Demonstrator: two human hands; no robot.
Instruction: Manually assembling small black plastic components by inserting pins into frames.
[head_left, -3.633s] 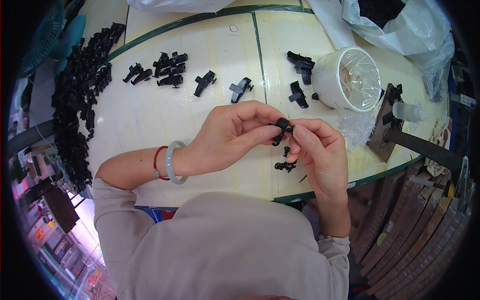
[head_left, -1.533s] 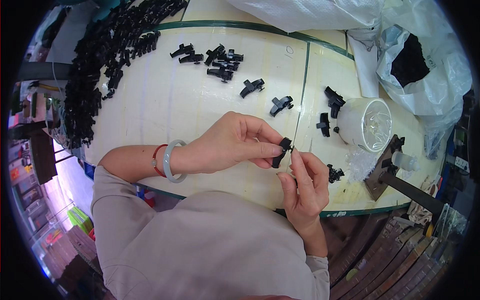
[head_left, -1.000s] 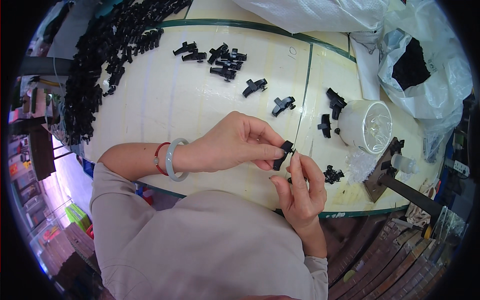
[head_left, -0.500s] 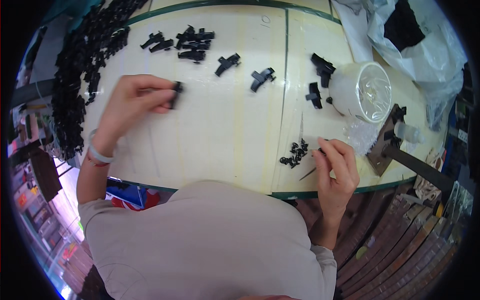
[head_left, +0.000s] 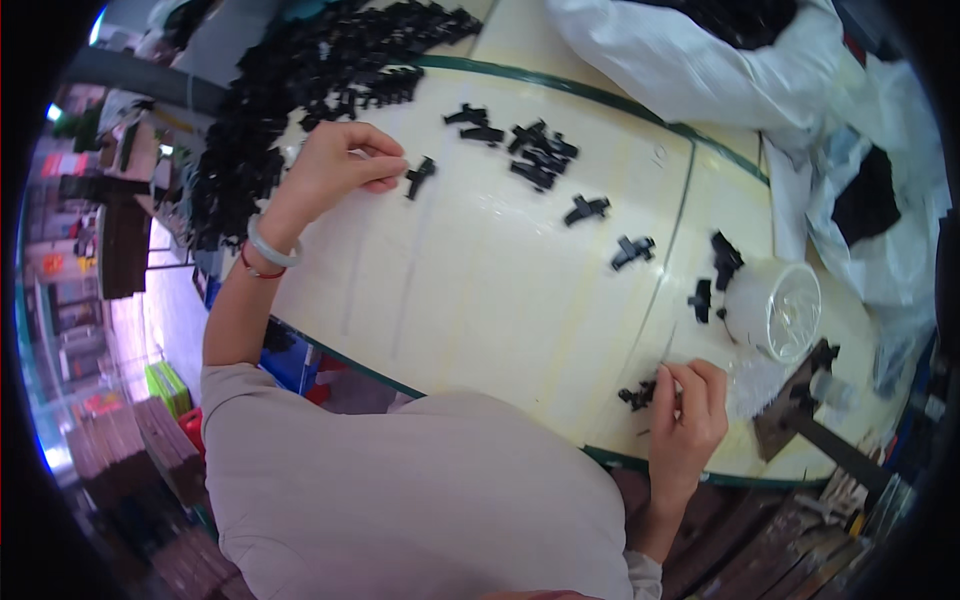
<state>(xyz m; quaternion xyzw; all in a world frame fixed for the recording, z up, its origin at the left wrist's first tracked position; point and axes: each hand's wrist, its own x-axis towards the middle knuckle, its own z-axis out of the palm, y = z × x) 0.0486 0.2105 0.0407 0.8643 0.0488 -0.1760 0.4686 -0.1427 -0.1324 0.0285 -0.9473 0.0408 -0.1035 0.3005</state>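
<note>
My left hand (head_left: 345, 170) is at the upper left, thumb and fingertips closed at the edge of a black cross-shaped plastic part (head_left: 421, 178). Part of the grip is hidden by the fingers. At the lower right, my right hand (head_left: 690, 405) is curled, fingertips together beside a small pile of little black pieces (head_left: 636, 396); what they hold is too small to make out. Similar black parts lie further off: a pair (head_left: 481, 134), a cluster (head_left: 540, 155) and two singles (head_left: 586, 209) (head_left: 632, 252).
A big heap of black parts (head_left: 250, 130) covers the table's far left. A white tub (head_left: 755, 305) lined with clear plastic stands at the right, two black parts (head_left: 703, 300) near it. Beyond are a metal bar fixture (head_left: 835, 445) and white plastic bags (head_left: 850, 200).
The view has turned, so the table sits lower and further right. My left hand has carried its black part toward the far-left heap. My right hand stays by the small pieces.
</note>
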